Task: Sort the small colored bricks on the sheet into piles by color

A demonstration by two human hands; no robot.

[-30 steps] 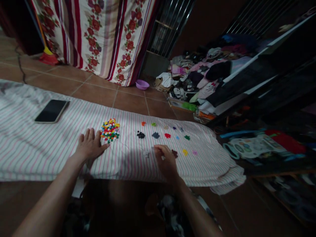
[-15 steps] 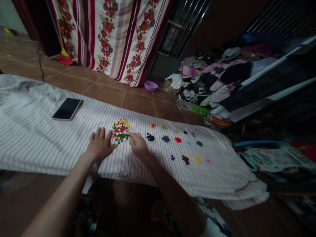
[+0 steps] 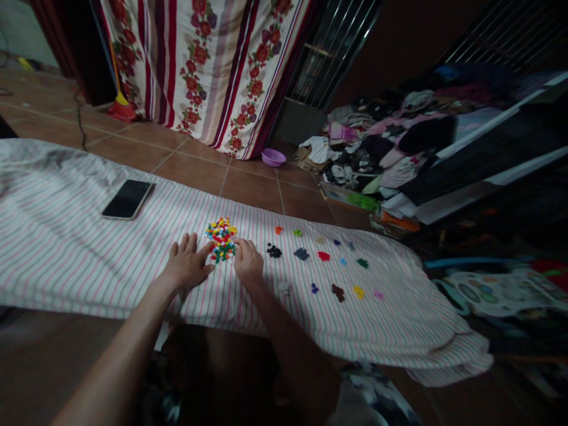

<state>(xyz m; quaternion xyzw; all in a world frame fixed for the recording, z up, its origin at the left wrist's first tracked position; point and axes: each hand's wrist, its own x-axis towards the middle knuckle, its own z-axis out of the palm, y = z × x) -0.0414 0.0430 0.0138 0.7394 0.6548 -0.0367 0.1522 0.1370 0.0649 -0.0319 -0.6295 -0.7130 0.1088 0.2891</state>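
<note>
A mixed pile of small coloured pieces (image 3: 222,236) lies on the striped cloth (image 3: 177,302). My left hand (image 3: 189,263) rests palm down with fingers spread, its index finger and thumb at the pile's left edge. At the pile's right edge is my right hand (image 3: 248,261), fingers curled and pressed together; anything between the fingertips is too small to name. Single-colour groups sit farther right, among them black pieces (image 3: 274,251), grey-blue pieces (image 3: 302,254), red pieces (image 3: 323,256), brown pieces (image 3: 338,292) and yellow pieces (image 3: 358,291).
A phone (image 3: 128,199) lies on the cloth at the left. Beyond the cloth's far edge, a purple basin (image 3: 273,157) and a red broom (image 3: 122,110) stand on the tiled floor. Clothes (image 3: 381,136) are heaped at the back right.
The whole view has shifted slightly. My right hand has turned a little at the pile's edge, and light grey pieces below the black group now show, uncovered by my forearm.
</note>
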